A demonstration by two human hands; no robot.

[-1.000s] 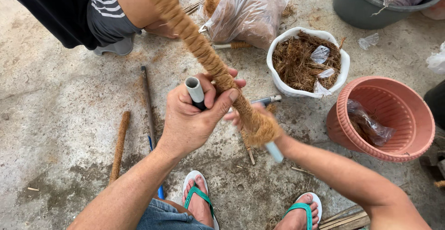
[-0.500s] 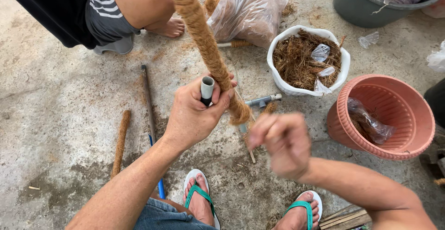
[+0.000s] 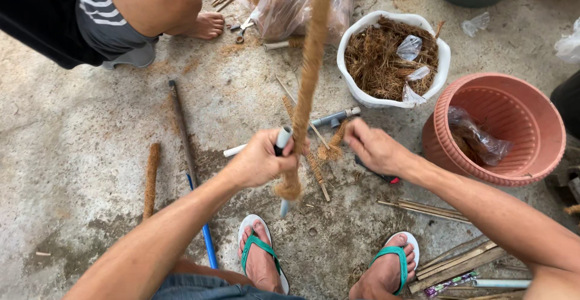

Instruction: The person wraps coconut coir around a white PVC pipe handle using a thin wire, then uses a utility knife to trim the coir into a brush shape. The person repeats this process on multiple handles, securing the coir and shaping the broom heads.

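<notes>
Head view over rough concrete floor (image 3: 72,155), left hand (image 3: 260,161) clenched around coir-wrapped pole (image 3: 308,76), right hand (image 3: 374,146) loosely curled, holding nothing visible, near white bucket (image 3: 362,94)

Ahead of me at the far edge of the concrete floor (image 3: 90,125) slumps a large clear plastic bag (image 3: 302,4) stuffed with brown fibre. Two small crumpled clear bags (image 3: 411,47) lie on the fibre in the white bucket (image 3: 362,88), far right. Another clear bag (image 3: 477,140) with brown stuff sits inside the pink pot (image 3: 531,100) beside it. I see no labels, signs or screens.
</notes>
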